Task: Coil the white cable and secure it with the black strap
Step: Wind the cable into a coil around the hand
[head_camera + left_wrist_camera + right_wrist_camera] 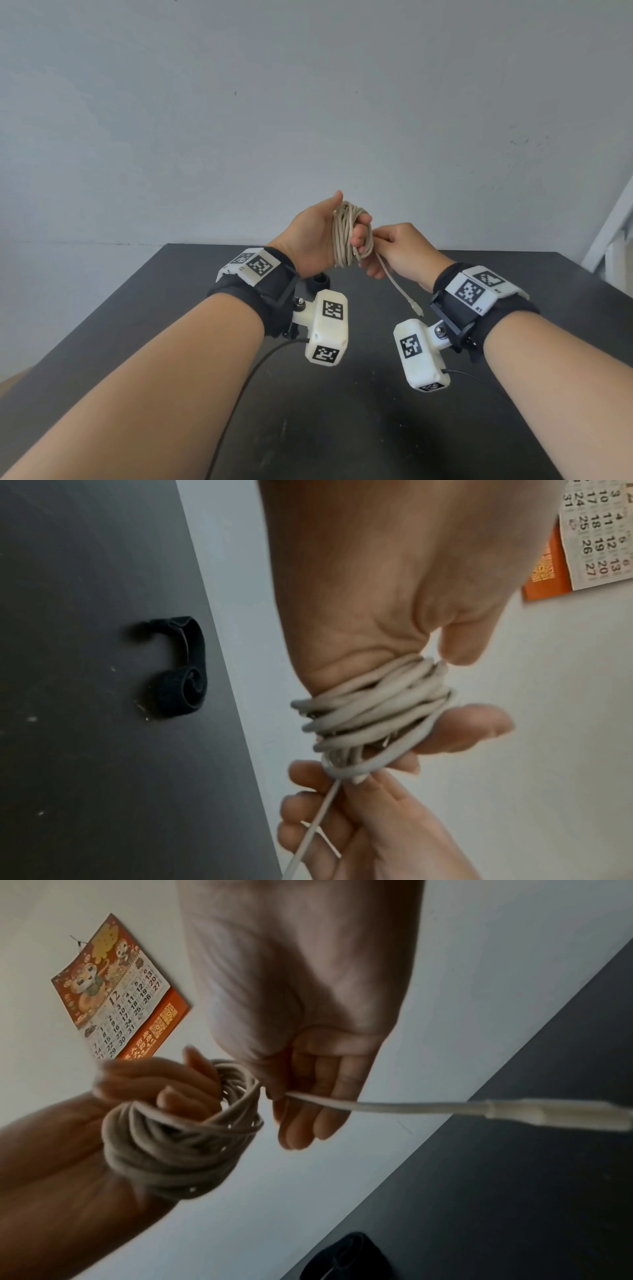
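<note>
The white cable (352, 234) is sitting wound around the fingers of the left hand (317, 233), which are curling through the coil, above the table (513, 394). The right hand (399, 251) is pinching the loose tail, plug end dangling. The black strap (181, 669) is lying curled on the table, mostly hidden behind the left wrist in the head view.

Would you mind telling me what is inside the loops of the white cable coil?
The left hand's fingers pass through the white cable coil, which is wound around them. How far the palm reaches inside is covered by the loops. The right hand pinches the loose end outside.
</note>
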Demonstrator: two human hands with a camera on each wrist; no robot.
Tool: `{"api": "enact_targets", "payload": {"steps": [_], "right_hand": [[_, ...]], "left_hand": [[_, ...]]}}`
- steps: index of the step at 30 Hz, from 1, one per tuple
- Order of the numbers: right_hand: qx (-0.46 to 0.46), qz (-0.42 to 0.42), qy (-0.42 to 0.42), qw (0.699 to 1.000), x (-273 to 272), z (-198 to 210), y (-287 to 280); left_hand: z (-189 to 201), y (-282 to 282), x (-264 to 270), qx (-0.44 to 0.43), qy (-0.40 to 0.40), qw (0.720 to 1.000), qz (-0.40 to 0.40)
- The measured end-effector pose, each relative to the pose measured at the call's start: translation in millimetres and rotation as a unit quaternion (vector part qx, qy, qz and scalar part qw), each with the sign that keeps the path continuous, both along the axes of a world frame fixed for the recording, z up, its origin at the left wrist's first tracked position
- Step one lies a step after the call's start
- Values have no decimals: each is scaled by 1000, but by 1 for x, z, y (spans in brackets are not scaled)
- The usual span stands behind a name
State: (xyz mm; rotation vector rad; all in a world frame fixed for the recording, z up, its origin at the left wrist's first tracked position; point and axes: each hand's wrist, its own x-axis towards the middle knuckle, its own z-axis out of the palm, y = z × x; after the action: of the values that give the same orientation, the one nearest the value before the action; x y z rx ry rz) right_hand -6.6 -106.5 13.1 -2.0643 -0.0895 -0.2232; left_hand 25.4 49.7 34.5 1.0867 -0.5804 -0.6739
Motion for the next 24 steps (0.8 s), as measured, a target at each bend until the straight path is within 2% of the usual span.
{"api": "enact_targets", "payload": {"steps": [4, 7, 14, 20, 24], "right_hand": [[-54, -2, 36, 998, -1, 0, 3], [-85, 3, 55, 995, -1, -1, 3], [-126, 17, 90, 988, -4, -2, 5], [-152, 31, 98, 983, -6, -1, 10], [-164, 42, 112, 979, -5, -3, 14]], "left_hand": [[6, -4, -2, -43, 66, 996, 37], [7, -8, -6, -28, 60, 996, 64], [3, -12, -6, 65, -74, 985, 142], [-1, -13, 0, 115, -116, 967, 196], [-6, -16, 5, 207, -193, 929, 240]]}}
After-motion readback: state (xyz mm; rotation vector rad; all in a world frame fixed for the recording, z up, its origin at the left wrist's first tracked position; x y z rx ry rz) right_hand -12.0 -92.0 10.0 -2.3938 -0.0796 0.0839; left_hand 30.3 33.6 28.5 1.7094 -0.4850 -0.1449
